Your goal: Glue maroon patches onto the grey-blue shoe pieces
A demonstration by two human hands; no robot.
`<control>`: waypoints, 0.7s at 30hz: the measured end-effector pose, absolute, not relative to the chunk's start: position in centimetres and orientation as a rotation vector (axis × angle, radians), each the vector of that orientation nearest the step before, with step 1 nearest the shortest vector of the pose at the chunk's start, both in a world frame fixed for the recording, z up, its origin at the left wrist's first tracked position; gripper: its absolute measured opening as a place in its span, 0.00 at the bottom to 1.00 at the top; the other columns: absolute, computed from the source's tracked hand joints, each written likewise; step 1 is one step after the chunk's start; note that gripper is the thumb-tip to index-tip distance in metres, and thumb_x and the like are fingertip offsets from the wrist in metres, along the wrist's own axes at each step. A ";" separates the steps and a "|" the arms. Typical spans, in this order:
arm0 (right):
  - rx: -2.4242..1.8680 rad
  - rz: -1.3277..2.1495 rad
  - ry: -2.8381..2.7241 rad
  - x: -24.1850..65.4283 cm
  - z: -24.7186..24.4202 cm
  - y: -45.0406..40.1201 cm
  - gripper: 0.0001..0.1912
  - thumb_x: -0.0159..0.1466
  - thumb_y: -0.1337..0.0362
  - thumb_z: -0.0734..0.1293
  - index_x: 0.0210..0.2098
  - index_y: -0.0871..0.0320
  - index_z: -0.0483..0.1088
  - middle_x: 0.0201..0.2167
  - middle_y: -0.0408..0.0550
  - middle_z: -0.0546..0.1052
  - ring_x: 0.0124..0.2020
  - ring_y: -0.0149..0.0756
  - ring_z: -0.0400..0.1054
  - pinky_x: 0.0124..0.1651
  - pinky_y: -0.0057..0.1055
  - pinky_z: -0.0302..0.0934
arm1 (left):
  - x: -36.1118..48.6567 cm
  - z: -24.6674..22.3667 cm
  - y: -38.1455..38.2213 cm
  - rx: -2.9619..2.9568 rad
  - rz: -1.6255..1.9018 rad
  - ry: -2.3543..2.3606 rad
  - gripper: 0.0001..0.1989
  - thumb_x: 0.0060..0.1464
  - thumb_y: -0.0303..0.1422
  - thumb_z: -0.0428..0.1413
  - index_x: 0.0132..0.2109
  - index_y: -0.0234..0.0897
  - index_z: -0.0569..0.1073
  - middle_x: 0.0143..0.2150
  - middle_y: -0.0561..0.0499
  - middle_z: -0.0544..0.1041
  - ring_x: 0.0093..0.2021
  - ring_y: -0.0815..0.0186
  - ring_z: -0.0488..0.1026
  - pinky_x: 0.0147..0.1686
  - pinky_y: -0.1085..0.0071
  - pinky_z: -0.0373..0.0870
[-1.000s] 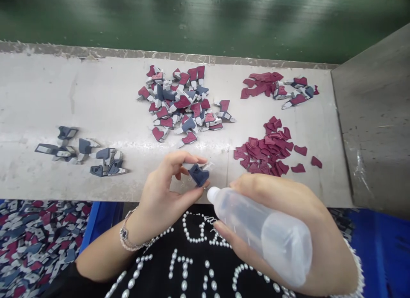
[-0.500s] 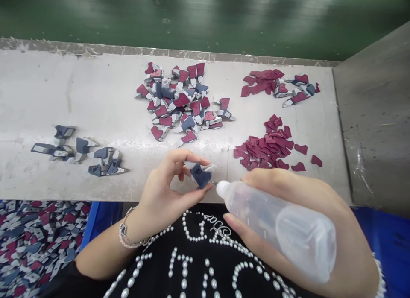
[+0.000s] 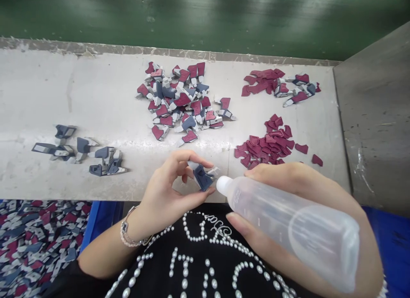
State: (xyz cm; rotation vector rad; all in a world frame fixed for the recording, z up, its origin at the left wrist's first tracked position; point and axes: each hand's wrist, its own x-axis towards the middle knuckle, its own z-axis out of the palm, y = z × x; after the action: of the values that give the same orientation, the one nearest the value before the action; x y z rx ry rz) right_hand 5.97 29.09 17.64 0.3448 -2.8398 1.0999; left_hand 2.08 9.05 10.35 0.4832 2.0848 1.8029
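We recorded the left hand [image 3: 163,191] pinching a navy-and-grey cut piece [image 3: 202,178] between thumb and fingertips [image 3: 195,158], held over the front edge of the concrete-like bench [image 3: 38,97]. The right hand [image 3: 288,178] had its fingers closed around a translucent squeeze bottle [image 3: 288,232], its white tip [image 3: 222,185] just beside the piece. Behind lay a mixed maroon-and-navy heap [image 3: 177,101], a maroon pile [image 3: 265,146], and navy pieces [image 3: 83,146]; a blue bin [image 3: 92,221] sat below.

Pale worktop [image 3: 41,101] holds separate heaps: maroon cut pieces [image 3: 264,146], navy pieces [image 3: 80,150], mixed maroon-and-navy pieces [image 3: 179,99]; blue crate [image 3: 99,221] of pieces lower left; green wall [image 3: 205,20] behind
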 end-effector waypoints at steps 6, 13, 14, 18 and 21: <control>0.414 1.157 -2.830 5.5 17.4 28.8 0.11 0.64 0.58 0.71 0.38 0.51 0.64 0.29 0.37 0.73 0.26 0.30 0.70 0.30 0.24 0.69 | 2.3 10.2 9.0 0.507 1.806 2.058 0.23 0.52 0.26 0.66 0.51 0.45 0.67 0.48 0.53 0.80 0.40 0.68 0.76 0.33 0.72 0.69; 0.423 1.321 -2.801 5.3 17.5 28.5 0.12 0.62 0.64 0.73 0.40 0.52 0.66 0.32 0.37 0.75 0.28 0.29 0.71 0.32 0.24 0.70 | 2.2 10.3 8.8 0.509 1.789 2.093 0.23 0.52 0.26 0.66 0.51 0.45 0.66 0.48 0.51 0.80 0.37 0.68 0.75 0.33 0.71 0.69; 0.400 1.346 -2.798 5.3 17.6 28.5 0.12 0.61 0.64 0.73 0.39 0.52 0.66 0.31 0.37 0.75 0.27 0.29 0.72 0.31 0.23 0.69 | 2.2 10.3 8.9 0.494 1.793 2.092 0.22 0.52 0.26 0.66 0.50 0.45 0.66 0.48 0.51 0.80 0.37 0.68 0.76 0.32 0.71 0.69; 0.228 1.418 -2.699 5.4 17.7 29.6 0.15 0.60 0.61 0.75 0.43 0.52 0.68 0.32 0.39 0.77 0.30 0.32 0.74 0.29 0.24 0.70 | 2.2 10.1 8.9 0.373 1.849 2.052 0.23 0.51 0.26 0.67 0.49 0.45 0.65 0.47 0.49 0.80 0.39 0.65 0.77 0.34 0.70 0.72; 0.211 1.591 -2.668 5.2 16.6 31.7 0.23 0.60 0.66 0.75 0.52 0.49 0.69 0.45 0.43 0.78 0.42 0.36 0.76 0.42 0.30 0.72 | 1.8 10.0 8.4 0.300 1.860 2.015 0.23 0.52 0.26 0.66 0.49 0.45 0.64 0.46 0.50 0.79 0.38 0.66 0.77 0.36 0.70 0.75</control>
State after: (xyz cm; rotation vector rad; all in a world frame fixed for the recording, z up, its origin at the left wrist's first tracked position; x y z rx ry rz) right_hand 5.16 31.73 16.59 0.2106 -2.6682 1.5915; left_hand 1.82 8.43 10.03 0.2998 2.0147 1.8598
